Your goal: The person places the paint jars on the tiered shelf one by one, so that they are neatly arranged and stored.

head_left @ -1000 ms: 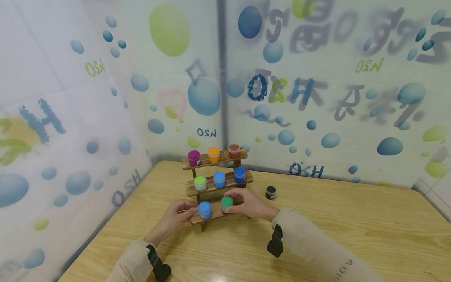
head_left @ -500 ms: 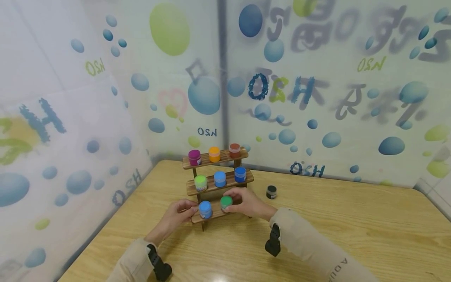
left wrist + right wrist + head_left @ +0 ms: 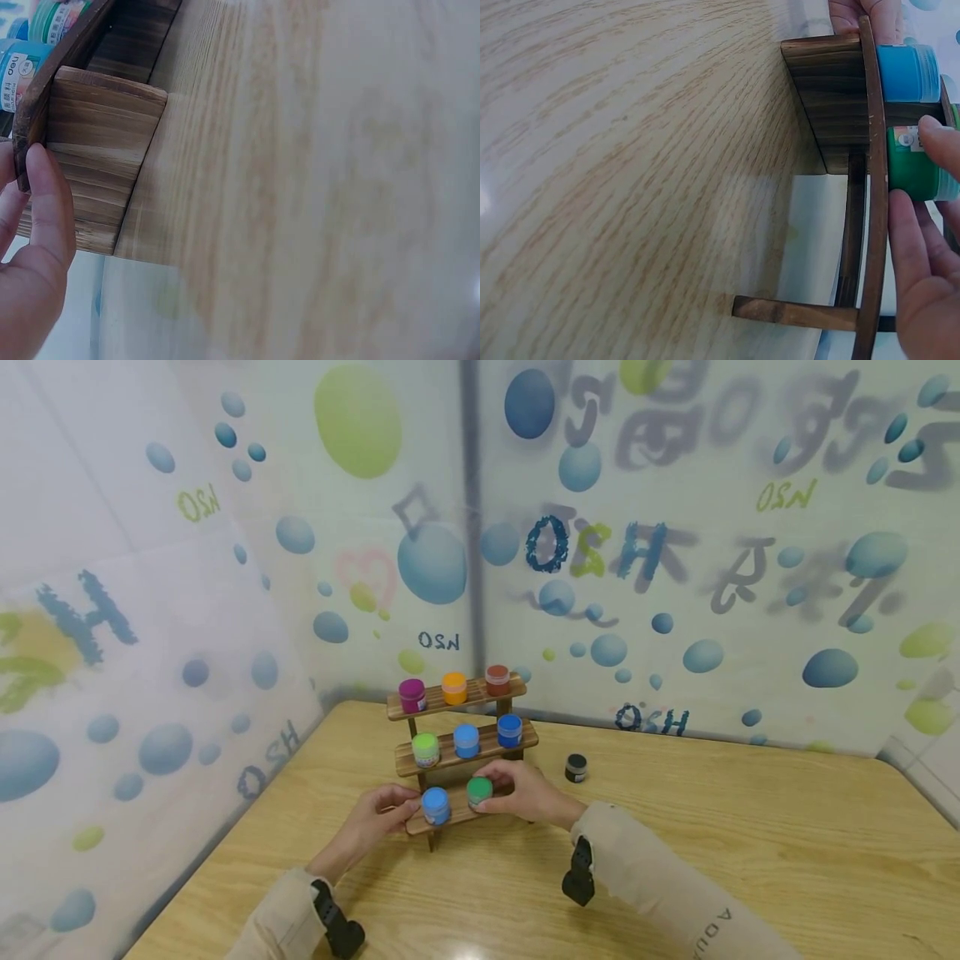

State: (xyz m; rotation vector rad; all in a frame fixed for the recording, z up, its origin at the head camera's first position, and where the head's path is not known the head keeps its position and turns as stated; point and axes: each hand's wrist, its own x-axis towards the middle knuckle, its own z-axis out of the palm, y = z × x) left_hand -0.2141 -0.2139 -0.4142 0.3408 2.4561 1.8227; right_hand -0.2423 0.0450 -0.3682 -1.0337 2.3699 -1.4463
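A three-tier wooden display rack stands on the table, holding small paint jars. My left hand pinches the left end of its lowest tier between thumb and fingers; in the left wrist view the thumb presses on the edge of the board. With my right hand I grip a green paint jar by its sides. In the right wrist view the jar's base is right at the lowest board. Just left of it sits a light blue jar, with a small gap between the two.
On the middle tier are a lime jar, a blue jar and a dark blue jar. Purple, orange and brown jars line the top. A black jar stands on the table to the right.
My right hand has shifted the green jar slightly left along the lowest tier, closer to the light blue jar. The left hand keeps its hold on the rack.
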